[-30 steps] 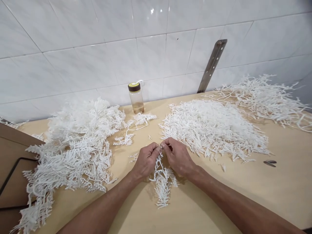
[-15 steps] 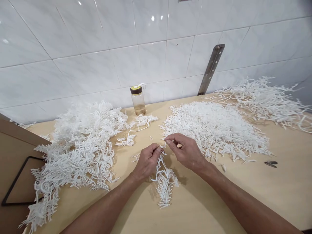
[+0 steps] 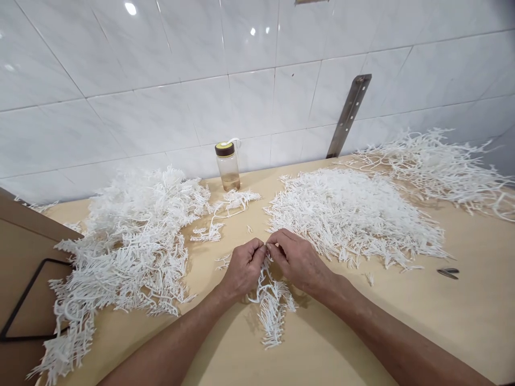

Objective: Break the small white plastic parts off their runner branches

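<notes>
My left hand (image 3: 243, 268) is closed in a pinch on the top of a white branched sprig (image 3: 273, 308), which looks like plastic and hangs down toward the tabletop. Fingertips of my right hand (image 3: 295, 260) pinch at the same top end, right against the left fingertips. The exact spot between the fingers is mostly hidden. Close by on the left lie small loose white pieces (image 3: 223, 261), and a larger bare-stemmed white sprig (image 3: 237, 201) rests farther back.
A big heap of white sprigs (image 3: 137, 241) covers the left side. To the right spreads a pile of short white pieces (image 3: 354, 214), with thin white branches (image 3: 446, 166) behind it. A bottle (image 3: 228, 169) stands near the tiled wall; small metal snips (image 3: 448, 273) lie at right.
My right hand has moved left and slightly down, bringing its pinched fingertips against those of my left hand. The left hand and the hanging sprig have barely moved.
</notes>
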The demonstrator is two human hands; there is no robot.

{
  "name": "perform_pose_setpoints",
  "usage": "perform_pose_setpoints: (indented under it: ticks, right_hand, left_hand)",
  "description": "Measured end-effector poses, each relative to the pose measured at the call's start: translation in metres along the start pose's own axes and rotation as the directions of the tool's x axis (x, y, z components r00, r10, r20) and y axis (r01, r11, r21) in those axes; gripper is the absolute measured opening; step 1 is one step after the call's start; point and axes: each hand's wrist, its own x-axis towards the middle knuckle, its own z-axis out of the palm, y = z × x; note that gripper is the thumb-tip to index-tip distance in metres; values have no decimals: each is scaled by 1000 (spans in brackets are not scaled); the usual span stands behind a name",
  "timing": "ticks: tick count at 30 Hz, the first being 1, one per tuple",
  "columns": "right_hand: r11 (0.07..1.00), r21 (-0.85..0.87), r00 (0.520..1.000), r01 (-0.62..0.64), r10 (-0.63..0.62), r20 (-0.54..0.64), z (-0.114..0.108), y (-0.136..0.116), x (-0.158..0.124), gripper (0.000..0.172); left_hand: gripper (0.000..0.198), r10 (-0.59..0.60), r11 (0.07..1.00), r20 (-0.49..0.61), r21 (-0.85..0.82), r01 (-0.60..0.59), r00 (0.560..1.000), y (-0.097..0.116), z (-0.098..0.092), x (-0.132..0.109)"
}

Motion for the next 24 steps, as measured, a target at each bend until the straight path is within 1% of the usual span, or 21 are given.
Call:
perform_pose_setpoints:
  ticks: [2, 4, 6, 9, 12, 15, 17, 21, 24]
  right_hand:
    - [998, -45, 999, -50, 50, -19, 3, 3, 0, 19]
    - [994, -40, 994, -105, 104, -31, 3, 6, 0, 19]
    - [990, 27, 989, -136, 137, -52, 0, 9, 1, 17]
    - [981, 156, 988, -112, 127, -93, -6, 8, 3, 18]
    - [972, 229, 995, -53, 69, -65, -10, 3, 3, 16]
    - [971, 236, 999, -33, 41, -32, -10, -2, 3, 12]
    - [976, 214, 999, -44, 50, -22, -9, -2, 3, 12]
    - [981, 162, 994, -106, 104, 19, -8, 1, 3, 15]
    - [980, 158, 992, -118, 110, 59, -8, 2, 2, 17]
  left_hand:
    - [28, 4, 1000, 39, 7, -4, 999, 1, -1, -1]
    - [28, -12, 1000, 41, -9, 12, 999, 1, -1, -1]
    - [28, -45, 998, 6, -52, 45, 999, -1, 0, -1]
    - [28, -83, 990, -1, -118, 82, 997, -3, 0, -1]
    - [27, -72, 990, -4, -123, 71, 997, -4, 1, 0]
    - [27, -59, 993, -23, -100, 56, 998, -4, 1, 0]
    - [27, -56, 995, -14, -83, 55, 998, -4, 1, 0]
    - [28, -38, 998, -7, -43, 37, 999, -3, 1, -1]
    - [28, -22, 999, -14, -25, 22, 1000, 0, 1, -1]
